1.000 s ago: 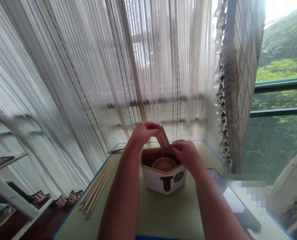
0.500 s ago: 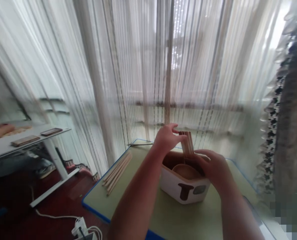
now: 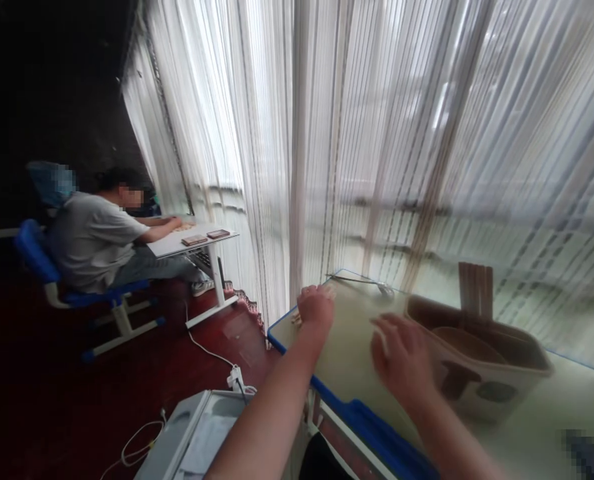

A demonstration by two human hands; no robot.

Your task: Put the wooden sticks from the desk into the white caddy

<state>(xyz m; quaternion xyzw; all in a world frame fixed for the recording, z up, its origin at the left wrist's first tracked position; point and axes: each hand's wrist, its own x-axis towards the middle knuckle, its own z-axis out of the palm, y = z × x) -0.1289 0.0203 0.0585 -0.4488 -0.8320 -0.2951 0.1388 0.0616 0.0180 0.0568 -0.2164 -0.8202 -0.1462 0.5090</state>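
Observation:
My left hand (image 3: 317, 308) is over the pale wooden sticks (image 3: 296, 319) at the table's left end. Its fingers look bent but are blurred, and most of the sticks are hidden behind the hand and forearm. My right hand (image 3: 401, 350) hovers over the table just left of a white box (image 3: 507, 393), fingers apart and empty, smeared by motion. Brown inside, the box has dark shapes on its front. A row of upright brown sticks (image 3: 475, 293) stands in it unheld, behind a rounded brown piece (image 3: 469, 345).
A thin metal tool (image 3: 361, 283) lies along the table's back edge. Curtains (image 3: 377, 133) hang behind the blue-rimmed table (image 3: 349, 373). To the left, a seated person (image 3: 101, 240) works at a white table (image 3: 167, 248). A power strip (image 3: 235, 379) and cables are below.
The view has swung left, showing the seated person. My left hand has let go of the upright brown sticks and moved left to the pale sticks. My right hand has left the box.

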